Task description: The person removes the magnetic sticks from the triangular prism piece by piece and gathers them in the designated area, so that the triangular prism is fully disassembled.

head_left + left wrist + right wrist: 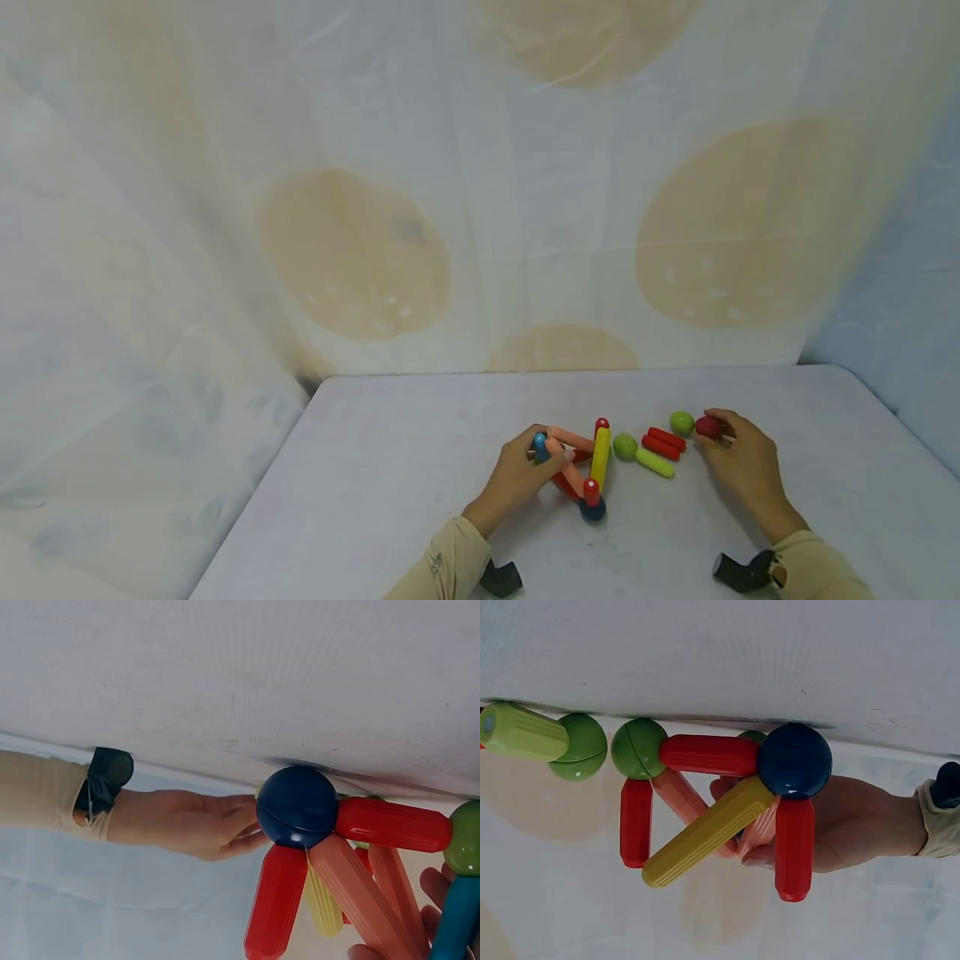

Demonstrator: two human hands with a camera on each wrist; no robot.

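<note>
A toy frame of rods and balls stands on the white table (390,467): a yellow rod (600,457), orange rods (570,438), red rods and a dark blue ball (592,509) at its near corner. My left hand (536,460) grips the frame's left side, fingers curled round a blue rod (539,446) and an orange one. My right hand (714,437) pinches a loose red ball (707,427) on the table, to the right. The wrist views show the dark blue ball (298,806) (795,761) joining red, orange and yellow rods (709,832), with a green ball (639,748) at another corner.
Between the hands lie a green ball (624,447) joined to a lime rod (656,462), two red rods (663,442) and another green ball (682,422). A spotted cloth (480,208) hangs behind the table. The table's right edge runs near my right arm.
</note>
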